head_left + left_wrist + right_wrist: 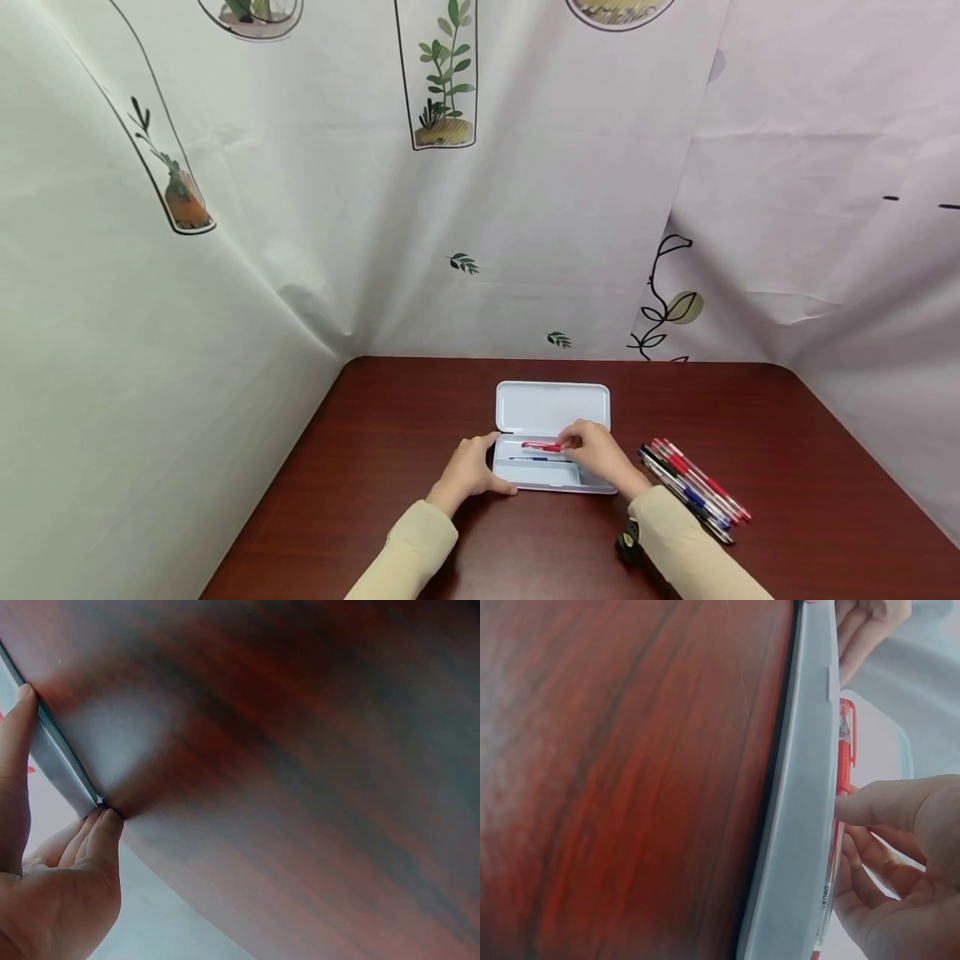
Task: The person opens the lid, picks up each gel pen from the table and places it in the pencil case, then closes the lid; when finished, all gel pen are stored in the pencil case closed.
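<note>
An open white pencil case lies on the table with its lid folded back. My left hand holds the left end of the case, thumb at the front edge and fingers at the back corner. In the right wrist view, my right hand pinches a red gel pen by its barrel, between thumb and fingers. The capped end of this pen points left, over the case's tray. A blue pen lies inside the case, in front of the red one. My right hand hides part of both pens.
Right of the case, a bundle of several red, black and blue pens lies slantwise on the dark red wooden table. A small black object shows by my right sleeve. A white printed cloth hangs behind the table.
</note>
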Demonstrator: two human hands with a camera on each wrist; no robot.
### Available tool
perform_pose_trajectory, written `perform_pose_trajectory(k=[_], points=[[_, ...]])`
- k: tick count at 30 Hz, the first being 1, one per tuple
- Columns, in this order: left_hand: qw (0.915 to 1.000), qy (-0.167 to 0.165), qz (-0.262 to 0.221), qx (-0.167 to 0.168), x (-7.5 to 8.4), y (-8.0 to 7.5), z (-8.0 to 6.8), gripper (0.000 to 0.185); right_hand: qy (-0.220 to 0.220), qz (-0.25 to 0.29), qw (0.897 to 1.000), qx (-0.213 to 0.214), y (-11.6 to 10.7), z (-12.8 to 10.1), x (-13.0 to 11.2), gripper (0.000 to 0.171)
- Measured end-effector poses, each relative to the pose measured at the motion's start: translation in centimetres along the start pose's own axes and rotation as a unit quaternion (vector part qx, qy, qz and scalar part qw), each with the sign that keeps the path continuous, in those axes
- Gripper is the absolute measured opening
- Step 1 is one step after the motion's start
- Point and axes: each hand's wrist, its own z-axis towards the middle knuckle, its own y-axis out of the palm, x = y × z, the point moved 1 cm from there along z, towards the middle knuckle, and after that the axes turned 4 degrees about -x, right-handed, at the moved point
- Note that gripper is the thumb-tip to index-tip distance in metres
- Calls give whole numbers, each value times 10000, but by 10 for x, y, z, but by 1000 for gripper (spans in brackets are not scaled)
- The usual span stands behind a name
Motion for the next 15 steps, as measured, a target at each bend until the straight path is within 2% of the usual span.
perform_pose_trajectory(k=[5, 15], points=[[10000, -24, -20, -23, 0, 2, 1, 82, 78, -73, 9999, -131, 2, 0, 1, 13], [10000, -26, -26, -2, 2, 0, 1, 86, 232, -103, 9997, 3, -7, -2, 2, 17]])
